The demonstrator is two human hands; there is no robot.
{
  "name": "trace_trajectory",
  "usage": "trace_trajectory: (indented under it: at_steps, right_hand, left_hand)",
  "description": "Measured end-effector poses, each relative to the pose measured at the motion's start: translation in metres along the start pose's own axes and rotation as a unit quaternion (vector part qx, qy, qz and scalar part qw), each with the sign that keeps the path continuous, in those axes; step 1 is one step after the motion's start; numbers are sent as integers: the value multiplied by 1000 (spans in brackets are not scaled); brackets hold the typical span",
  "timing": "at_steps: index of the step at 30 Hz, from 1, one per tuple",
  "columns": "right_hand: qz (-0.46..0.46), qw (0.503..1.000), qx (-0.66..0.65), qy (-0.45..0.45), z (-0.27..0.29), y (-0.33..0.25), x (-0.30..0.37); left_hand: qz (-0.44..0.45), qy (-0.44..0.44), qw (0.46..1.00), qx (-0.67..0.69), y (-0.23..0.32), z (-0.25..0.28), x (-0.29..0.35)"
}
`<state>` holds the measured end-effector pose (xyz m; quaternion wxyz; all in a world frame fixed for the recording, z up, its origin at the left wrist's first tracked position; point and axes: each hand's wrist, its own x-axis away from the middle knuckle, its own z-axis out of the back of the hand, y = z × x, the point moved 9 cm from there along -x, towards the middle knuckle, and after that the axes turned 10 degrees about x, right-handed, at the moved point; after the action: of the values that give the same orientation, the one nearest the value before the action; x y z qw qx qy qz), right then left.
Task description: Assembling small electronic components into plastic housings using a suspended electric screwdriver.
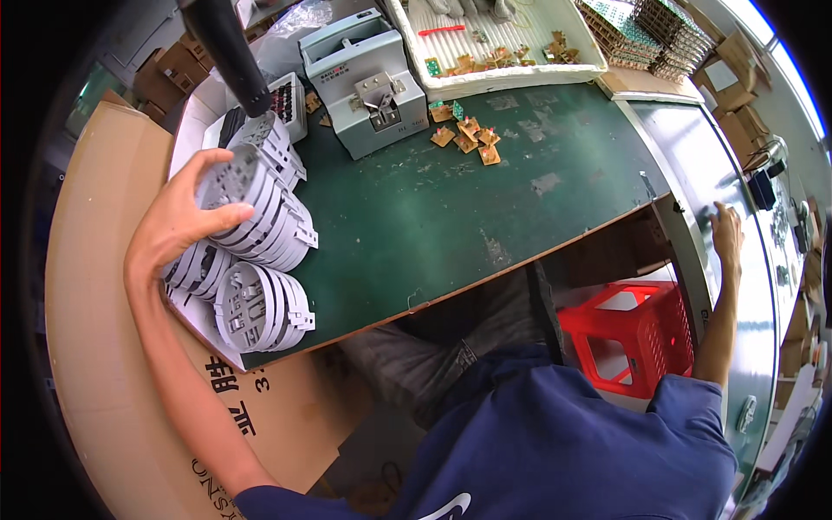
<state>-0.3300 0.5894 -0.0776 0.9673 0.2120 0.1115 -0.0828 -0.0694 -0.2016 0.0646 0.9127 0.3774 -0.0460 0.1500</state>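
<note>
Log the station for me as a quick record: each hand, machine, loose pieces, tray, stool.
Left hand: thumb and fingers around a pale round part on a stack
Right hand: at the shiny surface; contact unclear
Machine: grey, left of tray
Loose pieces: brown, on green table
White tray: more brown pieces inside
Stool: red

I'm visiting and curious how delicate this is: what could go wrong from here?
The leaning stack of white round parts at the left hand might slide or topple. The right hand, far to the side, probably couldn't steady it quickly. Small brown boards lie loose on the green table, so a sweeping arm could scatter them.
</note>
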Motion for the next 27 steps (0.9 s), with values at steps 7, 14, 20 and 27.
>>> trace_trajectory:
  at_steps: [7, 14, 20, 27]
  right_hand:
    - [258, 816, -516, 33, 192, -253, 82]
    - [249, 910, -324, 73, 207, -384, 115]
    - [317, 846, -401, 154, 219, -396, 125]
    - [284, 648, -696, -125, 197, -388, 117]
  left_hand:
    - [-143, 210, 967, 23, 40, 31, 96]
    - [-217, 80, 745, 626, 42, -124, 85]
    - [-171, -28, 458, 872, 7, -205, 64]
    - [-148, -83, 409, 897, 16, -229, 43]
